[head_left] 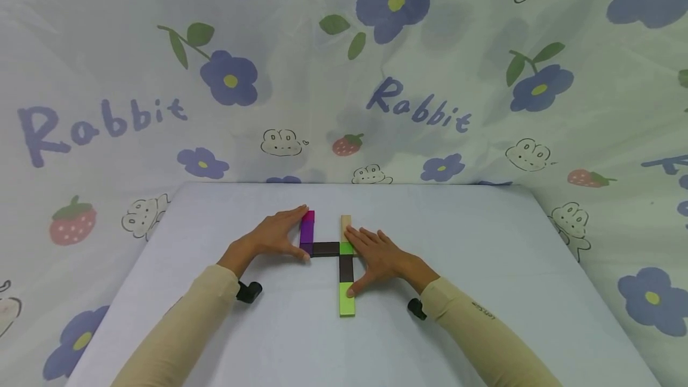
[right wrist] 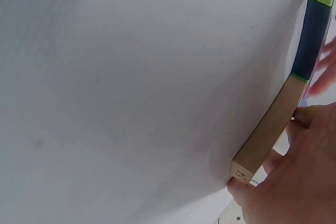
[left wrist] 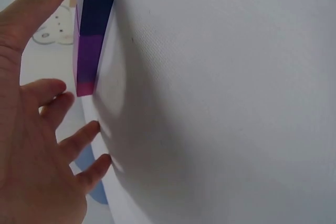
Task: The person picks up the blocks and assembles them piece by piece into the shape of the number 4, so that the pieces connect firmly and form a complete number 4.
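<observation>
Colored blocks lie end to end on the white table. At the left stands a purple strip (head_left: pixel 306 232) with a magenta end (head_left: pixel 309 215). From its foot a black block (head_left: pixel 325 249) runs right to a green piece (head_left: pixel 344 248). A tan wooden block (head_left: pixel 346 224) extends away from that piece; a second black block (head_left: pixel 346 269) and a lime block (head_left: pixel 347 307) extend toward me. My left hand (head_left: pixel 276 233) spans the purple strip, fingertips by its far end and thumb by its near end. My right hand (head_left: pixel 383 258) spreads beside the green junction, thumb over the lime block and fingers by the tan block.
The white table (head_left: pixel 473 226) carries the blocks in its middle. Behind it hangs a flowered cloth (head_left: pixel 301 112) printed with rabbits. Black wrist devices (head_left: pixel 249 292) sit under both sleeves (head_left: pixel 185 321).
</observation>
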A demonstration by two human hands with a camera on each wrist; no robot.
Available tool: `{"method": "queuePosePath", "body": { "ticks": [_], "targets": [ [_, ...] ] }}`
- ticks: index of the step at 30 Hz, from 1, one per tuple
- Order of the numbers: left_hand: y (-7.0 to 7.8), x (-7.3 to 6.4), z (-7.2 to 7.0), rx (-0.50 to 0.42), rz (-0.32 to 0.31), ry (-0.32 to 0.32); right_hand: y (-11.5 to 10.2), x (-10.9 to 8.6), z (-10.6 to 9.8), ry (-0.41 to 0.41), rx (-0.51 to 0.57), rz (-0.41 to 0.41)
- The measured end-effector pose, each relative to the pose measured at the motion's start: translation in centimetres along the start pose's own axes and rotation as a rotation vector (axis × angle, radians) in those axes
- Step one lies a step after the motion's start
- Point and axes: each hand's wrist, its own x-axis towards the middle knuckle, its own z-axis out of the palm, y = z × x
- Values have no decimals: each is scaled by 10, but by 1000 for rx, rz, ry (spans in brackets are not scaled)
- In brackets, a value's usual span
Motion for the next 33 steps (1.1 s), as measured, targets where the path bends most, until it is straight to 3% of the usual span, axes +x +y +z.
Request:
{"method": "queuePosePath", "body": {
  "ticks": [14,33],
  "targets": [
    [2,3,4,46,-49,12,0,0,0,-1,-1,1],
    [2,3,5,64,-45,24,1,0,0,0,6,-9]
  ]
}}
